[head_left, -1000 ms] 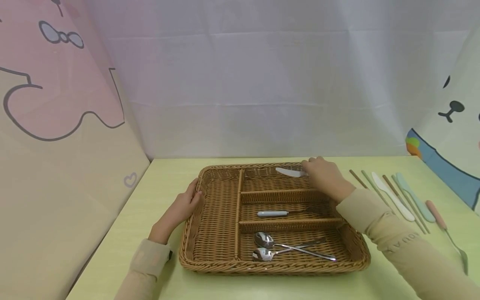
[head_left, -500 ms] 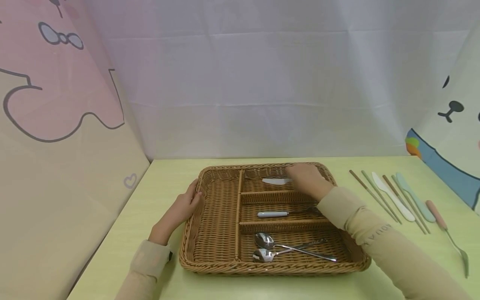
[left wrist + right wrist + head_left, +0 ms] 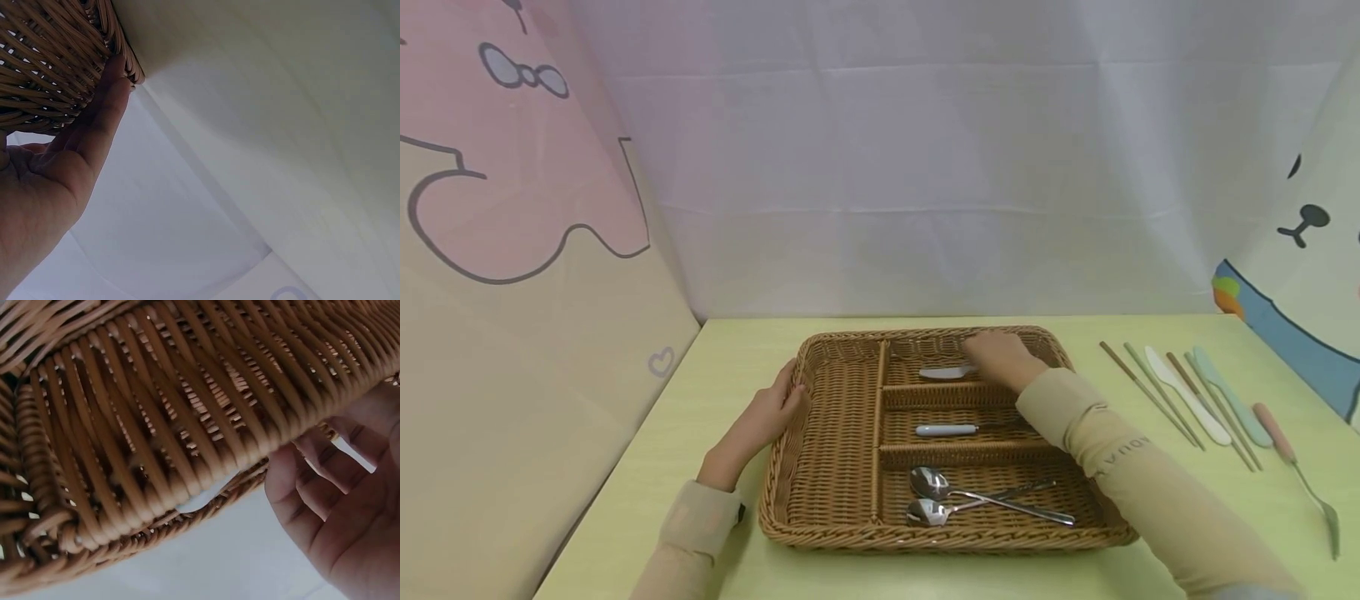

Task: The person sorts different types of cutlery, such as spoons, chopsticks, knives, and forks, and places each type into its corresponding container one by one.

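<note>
My left hand [image 3: 769,410] holds the left rim of a brown wicker cutlery basket [image 3: 838,433], thumb over the edge, fingers along the outer wall in the left wrist view. My right hand [image 3: 1003,358] is inside the back compartment, curled over a pale table knife [image 3: 942,372] whose blade points left. Its grip on the knife is partly hidden. In the right wrist view, the fingers bend behind a wicker divider [image 3: 156,412], and a white end shows past its edge. A fork with a pale handle [image 3: 947,430] lies in the middle compartment. Two metal spoons [image 3: 928,512] cross in the front one.
Right of the basket lie brown-ended chopsticks [image 3: 1138,379], green-ended chopsticks [image 3: 1157,386], a white knife [image 3: 1180,387], a mint-green knife [image 3: 1228,396] and a fork with a pink handle [image 3: 1276,432] on the yellow-green table [image 3: 700,417]. A pale curtain [image 3: 880,208] hangs behind.
My right hand has moved left and down into the back compartment, bringing the knife lower in the basket. My left hand has stayed at the left rim.
</note>
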Demonstrator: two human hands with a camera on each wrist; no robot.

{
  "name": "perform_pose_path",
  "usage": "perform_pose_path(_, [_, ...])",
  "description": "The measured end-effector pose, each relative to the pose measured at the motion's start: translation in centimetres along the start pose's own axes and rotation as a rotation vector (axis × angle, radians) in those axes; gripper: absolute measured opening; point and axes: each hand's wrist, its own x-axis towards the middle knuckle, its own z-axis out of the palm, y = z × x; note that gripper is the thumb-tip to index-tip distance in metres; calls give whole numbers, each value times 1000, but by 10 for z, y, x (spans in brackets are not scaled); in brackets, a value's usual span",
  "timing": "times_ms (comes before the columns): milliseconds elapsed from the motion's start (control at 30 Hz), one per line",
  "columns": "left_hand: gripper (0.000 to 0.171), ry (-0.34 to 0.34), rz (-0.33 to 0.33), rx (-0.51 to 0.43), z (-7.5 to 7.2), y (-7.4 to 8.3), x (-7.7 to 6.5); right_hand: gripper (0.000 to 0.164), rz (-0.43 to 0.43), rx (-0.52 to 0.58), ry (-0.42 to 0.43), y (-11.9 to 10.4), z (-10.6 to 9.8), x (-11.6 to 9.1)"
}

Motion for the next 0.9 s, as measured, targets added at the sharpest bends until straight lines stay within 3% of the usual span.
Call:
perform_pose_path(333, [58, 10, 5, -1, 1, -1, 0, 9, -28, 60, -12, 4, 7, 6])
perform_pose_path(600, [58, 19, 17, 7, 2, -1, 0, 12, -19, 159, -69, 8, 13, 11])
perform_pose_path(900, [58, 9, -2, 1, 2, 0, -1, 8, -31, 232, -57, 11, 18, 15])
